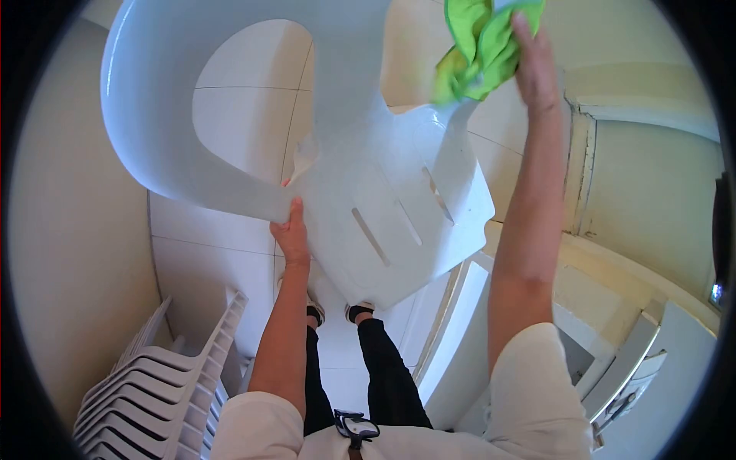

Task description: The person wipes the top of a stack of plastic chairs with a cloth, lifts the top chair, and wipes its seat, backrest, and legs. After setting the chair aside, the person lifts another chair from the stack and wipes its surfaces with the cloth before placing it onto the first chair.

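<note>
Counted from my remote seat, all placed against the white chair:

- 1 white chair, held in the air at the centre of view, above the tiled floor. Its long axis runs from upper left to lower right: the arm loop points up-left and the slotted panel, with 3 slots that I can make out, tips down-right.
- 1 left hand, below the chair, its grip pinching the lower rim of the arm loop.
- 1 right hand, at the chair's upper right edge, its grip closed on 1 bunched green cloth that touches the chair.
- 1 stack of chairs, below-left of the chair and well apart; I cannot count its layers.
- 2 shoes, directly beneath the chair.

Edges: a wall stands left of the chair and a door frame right of it. Open floor lies between them.
</note>
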`<state>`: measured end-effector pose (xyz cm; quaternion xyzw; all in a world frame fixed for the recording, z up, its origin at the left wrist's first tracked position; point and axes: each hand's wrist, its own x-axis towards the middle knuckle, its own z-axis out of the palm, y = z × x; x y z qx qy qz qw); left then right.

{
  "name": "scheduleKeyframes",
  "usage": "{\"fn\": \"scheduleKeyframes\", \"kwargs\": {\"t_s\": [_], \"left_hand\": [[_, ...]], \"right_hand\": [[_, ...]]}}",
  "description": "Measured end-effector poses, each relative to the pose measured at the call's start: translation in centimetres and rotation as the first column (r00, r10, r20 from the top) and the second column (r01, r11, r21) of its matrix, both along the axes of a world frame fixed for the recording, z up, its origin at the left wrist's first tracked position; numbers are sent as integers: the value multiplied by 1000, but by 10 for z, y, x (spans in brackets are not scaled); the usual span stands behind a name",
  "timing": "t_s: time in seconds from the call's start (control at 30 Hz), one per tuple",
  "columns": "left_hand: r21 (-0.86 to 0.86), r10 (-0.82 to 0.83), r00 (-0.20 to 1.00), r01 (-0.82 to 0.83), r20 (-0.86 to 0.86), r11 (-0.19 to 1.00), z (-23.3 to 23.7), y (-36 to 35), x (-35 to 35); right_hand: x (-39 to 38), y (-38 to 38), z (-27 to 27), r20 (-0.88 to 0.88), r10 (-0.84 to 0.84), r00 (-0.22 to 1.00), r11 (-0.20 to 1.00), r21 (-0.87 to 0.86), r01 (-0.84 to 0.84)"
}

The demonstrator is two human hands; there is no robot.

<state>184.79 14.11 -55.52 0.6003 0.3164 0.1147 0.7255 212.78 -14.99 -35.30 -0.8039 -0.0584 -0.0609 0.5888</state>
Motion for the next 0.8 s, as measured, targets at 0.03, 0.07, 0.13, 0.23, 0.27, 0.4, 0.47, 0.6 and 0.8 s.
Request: {"fn": "scheduleKeyframes", "kwargs": {"t_s": [0.03,0.07,0.13,0.23,0.27,0.4,0.47,0.6,0.8], "left_hand": [[-23,17,1000,-17,4,1000,5,-2,3],[-43,33,999,-33,4,999,10,-4,3],[-10,27,1000,-27,-1,1000,17,-6,5],[-22,12,1000,-12,-4,1000,12,-5,3],[-67,19,1000,-19,-3,998,12,-6,3],[-43,5,1000,-4,7,999,21,-8,0],[-46,-1,1000,0,-9,999,20,-7,2],[-20,-8,999,7,-43,1000,19,3,0],[-16,-90,992,89,-87,996,27,18,0]], "right_hand": [[-10,-1,-32,-78,-68,995,989,125,77],[-23,-1,-60,-87,-85,993,979,178,100],[-43,0,-106,-142,-87,986,932,338,131],[-55,-16,-138,-364,-68,929,982,139,126],[-65,-23,-152,-360,-71,930,982,138,129],[-71,-44,-169,-408,-31,913,989,-147,-32],[-61,-41,-126,-434,-8,901,972,-215,-95],[-19,-15,-6,-200,73,977,973,-202,-114],[7,9,44,-158,186,970,966,211,-151]]}}
